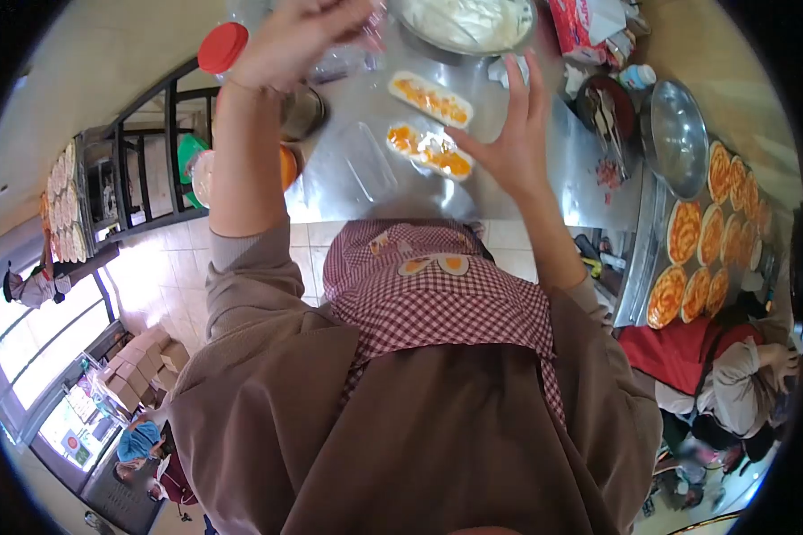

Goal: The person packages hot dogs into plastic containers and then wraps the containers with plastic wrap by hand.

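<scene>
Right hand open, fingers spread, empty, just above near tray of orange filling on steel table — left hand pinching clear wrap beside bowl; best to lower flat, steady tray, keep wrap off cream.

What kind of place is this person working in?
Probably a bakery or food shop kitchen: a steel worktable, rows of sauced round pastries, a big bowl of white cream, and filled rolls near the right hand.
</scene>
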`<state>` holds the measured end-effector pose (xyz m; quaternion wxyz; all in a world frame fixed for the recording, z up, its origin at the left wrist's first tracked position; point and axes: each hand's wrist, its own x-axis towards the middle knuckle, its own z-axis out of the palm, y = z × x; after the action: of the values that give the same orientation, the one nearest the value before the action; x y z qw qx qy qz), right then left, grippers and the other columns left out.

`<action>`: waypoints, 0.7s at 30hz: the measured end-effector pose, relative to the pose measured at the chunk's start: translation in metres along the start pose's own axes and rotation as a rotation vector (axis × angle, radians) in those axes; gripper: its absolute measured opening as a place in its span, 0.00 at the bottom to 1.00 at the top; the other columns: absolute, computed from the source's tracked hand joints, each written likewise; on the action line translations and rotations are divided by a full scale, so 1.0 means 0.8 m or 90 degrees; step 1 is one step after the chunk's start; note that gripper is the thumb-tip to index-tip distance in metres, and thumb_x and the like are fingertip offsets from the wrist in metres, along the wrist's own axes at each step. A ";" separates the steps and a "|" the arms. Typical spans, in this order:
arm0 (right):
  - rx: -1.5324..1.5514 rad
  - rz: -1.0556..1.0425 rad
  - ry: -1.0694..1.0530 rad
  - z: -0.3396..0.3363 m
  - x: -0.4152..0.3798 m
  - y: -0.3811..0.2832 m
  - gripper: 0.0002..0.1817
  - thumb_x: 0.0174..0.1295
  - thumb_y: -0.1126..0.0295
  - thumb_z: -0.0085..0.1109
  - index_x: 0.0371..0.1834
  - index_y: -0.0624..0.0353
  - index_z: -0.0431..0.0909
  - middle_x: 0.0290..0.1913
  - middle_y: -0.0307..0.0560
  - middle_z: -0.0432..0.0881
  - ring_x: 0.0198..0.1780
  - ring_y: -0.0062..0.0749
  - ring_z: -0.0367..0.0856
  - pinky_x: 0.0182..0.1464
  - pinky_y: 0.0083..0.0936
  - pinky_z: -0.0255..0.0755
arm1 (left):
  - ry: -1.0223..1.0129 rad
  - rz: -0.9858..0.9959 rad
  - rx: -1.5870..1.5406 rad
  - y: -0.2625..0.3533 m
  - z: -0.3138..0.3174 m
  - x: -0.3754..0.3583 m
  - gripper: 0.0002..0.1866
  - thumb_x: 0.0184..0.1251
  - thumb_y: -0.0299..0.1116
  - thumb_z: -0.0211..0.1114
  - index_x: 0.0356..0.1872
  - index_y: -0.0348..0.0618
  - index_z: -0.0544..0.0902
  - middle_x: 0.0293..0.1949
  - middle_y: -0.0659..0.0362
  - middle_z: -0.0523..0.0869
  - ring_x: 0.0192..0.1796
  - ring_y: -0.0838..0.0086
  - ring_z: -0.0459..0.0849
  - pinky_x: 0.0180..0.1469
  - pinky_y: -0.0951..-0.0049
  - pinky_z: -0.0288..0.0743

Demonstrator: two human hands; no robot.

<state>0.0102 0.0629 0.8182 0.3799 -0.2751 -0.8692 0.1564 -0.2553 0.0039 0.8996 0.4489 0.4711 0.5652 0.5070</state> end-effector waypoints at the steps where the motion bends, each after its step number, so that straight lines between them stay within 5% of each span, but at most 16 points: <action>1: -0.002 0.003 -0.008 -0.004 -0.006 0.011 0.50 0.45 0.59 0.76 0.71 0.59 0.58 0.67 0.66 0.62 0.65 0.62 0.63 0.66 0.48 0.61 | 0.000 -0.005 -0.008 -0.018 0.020 -0.011 0.11 0.70 0.38 0.59 0.42 0.41 0.80 0.36 0.61 0.83 0.39 0.75 0.83 0.45 0.72 0.78; 3: 0.135 0.106 -0.277 -0.014 -0.026 0.029 0.46 0.47 0.59 0.74 0.69 0.57 0.60 0.62 0.63 0.69 0.61 0.57 0.70 0.62 0.42 0.66 | -0.082 -0.123 -0.221 -0.057 0.060 -0.034 0.10 0.74 0.36 0.56 0.46 0.41 0.77 0.36 0.63 0.79 0.40 0.79 0.80 0.46 0.74 0.78; 6: 0.131 0.153 -0.357 -0.016 -0.081 0.036 0.40 0.50 0.58 0.72 0.65 0.60 0.65 0.57 0.60 0.74 0.58 0.53 0.74 0.59 0.39 0.70 | -0.123 -0.187 -0.355 -0.139 0.080 -0.059 0.11 0.73 0.37 0.57 0.46 0.40 0.77 0.36 0.62 0.80 0.40 0.78 0.80 0.47 0.73 0.78; 9: 0.195 0.267 -0.346 -0.009 -0.133 0.034 0.37 0.51 0.57 0.71 0.62 0.63 0.67 0.56 0.59 0.73 0.58 0.54 0.73 0.58 0.40 0.70 | -0.036 -0.305 -0.317 -0.185 0.096 -0.086 0.12 0.73 0.38 0.58 0.47 0.39 0.78 0.36 0.63 0.80 0.38 0.78 0.80 0.46 0.75 0.78; 12: 0.157 0.235 -0.309 0.003 -0.147 0.030 0.35 0.52 0.56 0.69 0.58 0.64 0.68 0.57 0.58 0.73 0.58 0.53 0.73 0.57 0.40 0.71 | 0.082 -0.355 -0.284 -0.216 0.100 -0.097 0.12 0.73 0.37 0.58 0.47 0.39 0.79 0.35 0.63 0.81 0.36 0.79 0.80 0.45 0.76 0.78; 21: -0.091 0.108 -0.353 0.078 -0.120 0.022 0.35 0.47 0.54 0.70 0.57 0.61 0.73 0.56 0.49 0.74 0.58 0.43 0.71 0.61 0.38 0.64 | 0.222 -0.297 0.093 -0.300 0.063 -0.083 0.14 0.69 0.35 0.60 0.46 0.36 0.84 0.34 0.60 0.84 0.31 0.80 0.80 0.38 0.78 0.79</action>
<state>0.0239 0.0154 0.7133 0.0931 -0.3197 -0.9226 0.1949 -0.2141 -0.0642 0.6585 0.4143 0.2659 0.7617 0.4213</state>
